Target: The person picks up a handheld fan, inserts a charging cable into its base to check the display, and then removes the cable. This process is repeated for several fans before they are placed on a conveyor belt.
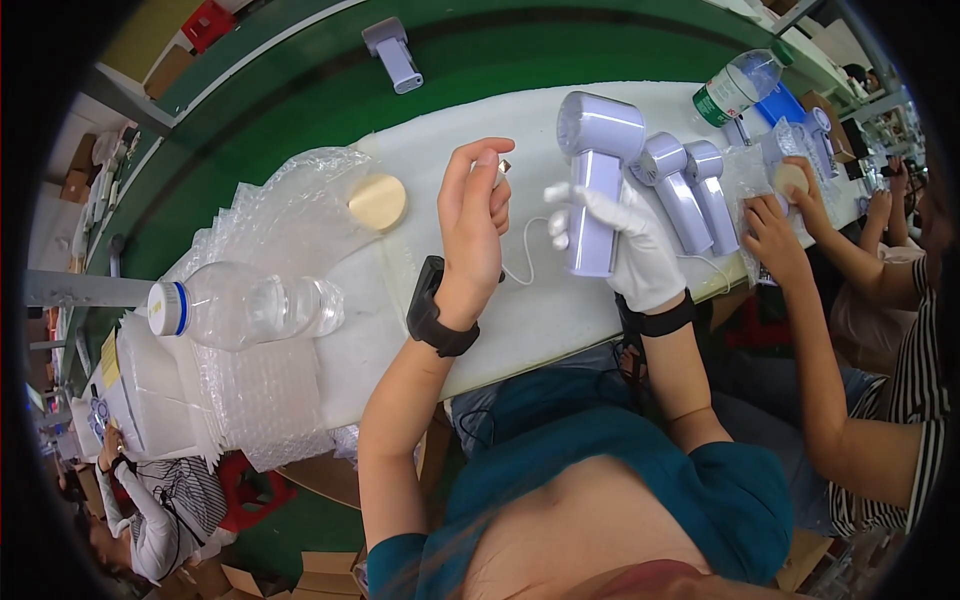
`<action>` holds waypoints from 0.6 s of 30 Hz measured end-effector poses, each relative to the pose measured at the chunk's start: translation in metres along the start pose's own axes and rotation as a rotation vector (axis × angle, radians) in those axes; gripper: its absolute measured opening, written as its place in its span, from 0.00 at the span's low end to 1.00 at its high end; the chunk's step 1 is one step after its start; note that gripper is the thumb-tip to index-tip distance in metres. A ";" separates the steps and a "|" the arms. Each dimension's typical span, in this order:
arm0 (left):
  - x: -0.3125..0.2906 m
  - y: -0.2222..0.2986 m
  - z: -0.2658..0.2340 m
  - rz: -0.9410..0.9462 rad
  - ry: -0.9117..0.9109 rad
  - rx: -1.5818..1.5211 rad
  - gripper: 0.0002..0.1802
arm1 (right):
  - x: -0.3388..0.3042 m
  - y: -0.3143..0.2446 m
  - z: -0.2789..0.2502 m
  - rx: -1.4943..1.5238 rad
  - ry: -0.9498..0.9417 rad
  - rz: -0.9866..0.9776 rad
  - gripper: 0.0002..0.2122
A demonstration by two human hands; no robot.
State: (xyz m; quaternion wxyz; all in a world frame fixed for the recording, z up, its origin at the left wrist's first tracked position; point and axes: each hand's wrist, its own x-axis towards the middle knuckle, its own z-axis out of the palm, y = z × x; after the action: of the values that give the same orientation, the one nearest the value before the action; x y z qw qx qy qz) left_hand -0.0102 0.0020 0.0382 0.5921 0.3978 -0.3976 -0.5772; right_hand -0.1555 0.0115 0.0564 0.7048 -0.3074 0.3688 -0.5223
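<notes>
The grip of the right hand [635, 245], in a white glove, is closed around the handle of a lilac handheld device [597, 215], which is held upright above the worktop [410, 350] with its rounded head at the top. The left hand [470, 230], bare, faces it, its grip narrow, thumb and fingers pinching a small plug [503, 168] with a metal tip. A thin white cable [527, 255] curves between the two hands; whether it joins the plug cannot be told. Black bands encircle both wrists.

Just right of the glove lie two similar lilac devices [678, 200] [713, 200], side by side; a further one [394, 58] rests on the green surface beyond the white covering. Left of the bare hand are a pale round disc [378, 202], a large clear bottle [255, 305] with a white cap, and stacked bubble wrap [265, 400]. At upper right stands a tilted, green-labelled bottle [738, 90]; below it, a co-worker's hands [775, 240] touch clear wrapping.
</notes>
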 end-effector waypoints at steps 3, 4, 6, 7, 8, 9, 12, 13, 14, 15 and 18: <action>0.002 0.003 -0.005 0.035 -0.018 0.056 0.19 | -0.007 -0.001 0.001 -0.097 -0.123 0.018 0.16; 0.003 0.004 -0.007 0.052 -0.027 0.085 0.20 | -0.009 0.000 0.001 -0.145 -0.185 0.026 0.18; 0.004 0.005 -0.003 0.075 -0.033 0.096 0.21 | -0.014 0.003 0.004 -0.188 -0.210 0.054 0.18; 0.005 0.005 0.000 0.100 -0.046 0.105 0.23 | -0.016 0.005 0.005 -0.235 -0.232 0.074 0.18; 0.005 0.006 0.001 0.125 -0.059 0.115 0.25 | -0.018 0.007 0.006 -0.280 -0.254 0.093 0.18; 0.004 0.008 0.000 0.120 -0.057 0.121 0.25 | -0.020 0.008 0.008 -0.273 -0.255 0.098 0.18; 0.004 0.014 -0.003 -0.005 -0.071 0.110 0.25 | -0.023 0.010 0.013 -0.024 -0.257 0.219 0.21; 0.004 0.013 -0.003 -0.009 -0.072 0.113 0.25 | -0.024 0.011 0.013 -0.020 -0.254 0.220 0.21; 0.004 0.011 -0.003 -0.023 -0.060 0.102 0.24 | -0.024 0.013 0.012 0.187 -0.307 0.295 0.23; 0.004 0.010 -0.004 -0.038 -0.048 0.092 0.23 | -0.025 0.015 0.011 0.396 -0.358 0.367 0.26; 0.004 0.008 -0.001 -0.029 -0.055 0.089 0.20 | -0.022 0.022 0.006 0.645 -0.491 0.447 0.30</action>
State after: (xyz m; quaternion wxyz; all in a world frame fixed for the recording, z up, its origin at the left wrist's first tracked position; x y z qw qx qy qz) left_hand -0.0065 -0.0015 0.0454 0.5544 0.4133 -0.4331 -0.5782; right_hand -0.1429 0.0391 0.0463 0.9261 -0.1000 0.0669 -0.3576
